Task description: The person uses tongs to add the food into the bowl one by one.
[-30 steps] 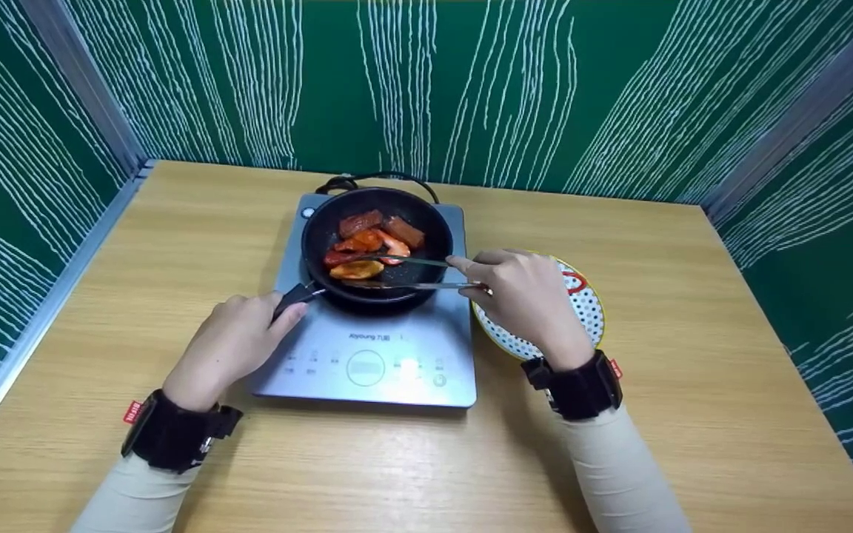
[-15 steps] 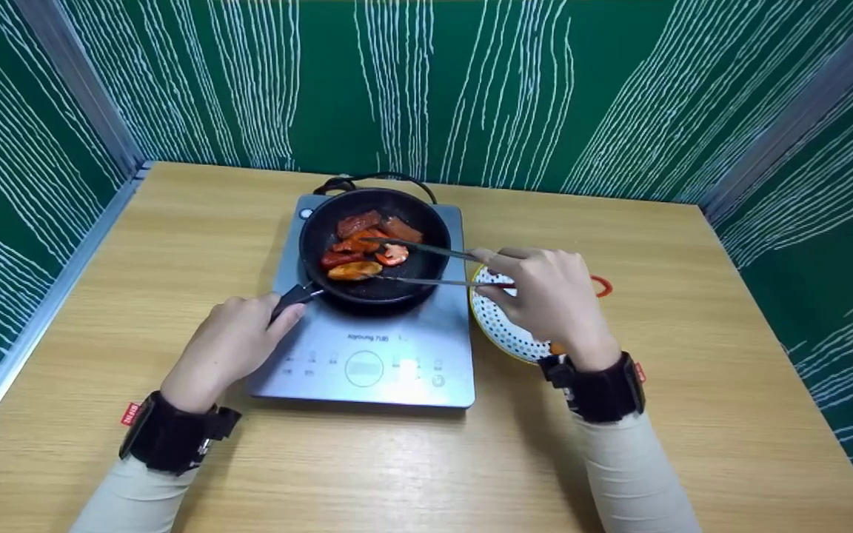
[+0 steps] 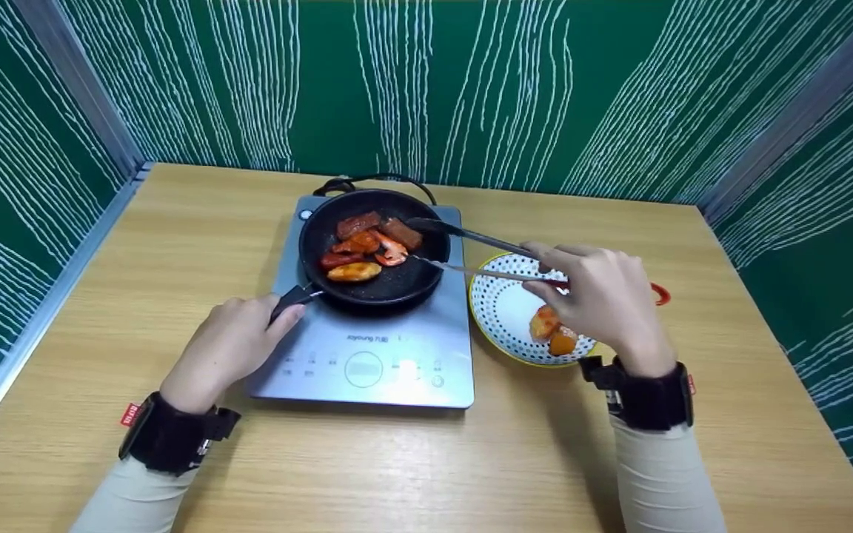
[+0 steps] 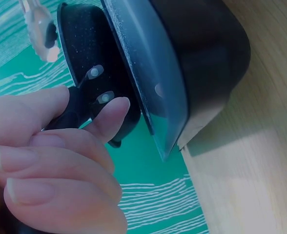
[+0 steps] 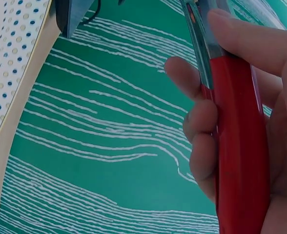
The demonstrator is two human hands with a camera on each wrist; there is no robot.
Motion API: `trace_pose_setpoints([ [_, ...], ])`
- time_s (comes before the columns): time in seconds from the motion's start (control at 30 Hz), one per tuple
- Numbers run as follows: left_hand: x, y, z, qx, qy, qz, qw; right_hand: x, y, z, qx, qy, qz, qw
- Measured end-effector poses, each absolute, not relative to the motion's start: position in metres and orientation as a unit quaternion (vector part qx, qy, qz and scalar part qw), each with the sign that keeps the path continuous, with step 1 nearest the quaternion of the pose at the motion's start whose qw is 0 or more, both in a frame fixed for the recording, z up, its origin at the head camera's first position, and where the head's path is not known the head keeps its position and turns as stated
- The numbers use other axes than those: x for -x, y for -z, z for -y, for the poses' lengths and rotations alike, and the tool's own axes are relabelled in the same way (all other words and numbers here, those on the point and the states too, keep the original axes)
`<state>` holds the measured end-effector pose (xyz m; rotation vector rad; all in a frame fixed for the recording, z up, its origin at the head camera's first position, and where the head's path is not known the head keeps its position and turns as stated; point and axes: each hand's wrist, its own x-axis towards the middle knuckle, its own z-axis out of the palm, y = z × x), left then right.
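In the head view, my left hand [image 3: 230,348] grips the black handle [image 3: 292,302] of a frying pan [image 3: 404,285]. The left wrist view has its fingers curled round that handle. My right hand [image 3: 608,300] holds metal tongs [image 3: 497,243], whose red grip [image 5: 241,146] fills the palm in the right wrist view. The tongs' tips are apart over the pan's right side, nothing visible between them. Inside the pan lie a pink prawn [image 3: 391,252], a yellow piece [image 3: 354,272], red-orange pieces [image 3: 356,243] and two brown slabs [image 3: 402,233].
Under the pan is a silver induction cooker [image 3: 308,381], its black cord [image 3: 397,176] behind. A dotted dish [image 3: 497,314] with a yellow rim stands to the right, holding orange food pieces [image 3: 562,341]. The wooden table [image 3: 397,474] meets green patterned walls [image 3: 463,89].
My right hand has drawn the tongs rightward and their tips have spread apart, away from the yellow piece. More of the dish and its food shows. The left hand stays on the pan handle.
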<state>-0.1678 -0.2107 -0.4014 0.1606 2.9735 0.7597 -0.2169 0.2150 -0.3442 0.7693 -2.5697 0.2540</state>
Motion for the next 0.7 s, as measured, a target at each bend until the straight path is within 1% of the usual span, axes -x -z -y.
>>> trace_pose_setpoints([
  [0.37, 0.167, 0.402, 0.212, -0.048, -0.252, -0.966, 0.039, 0.215, 0.34, -0.227, -0.281, -0.083, 0.93, 0.22],
  [0.7, 0.168, 0.4, 0.211, -0.047, -0.253, -0.965, 0.045, 0.208, 0.349, -0.251, -0.279, -0.07, 0.932, 0.219],
])
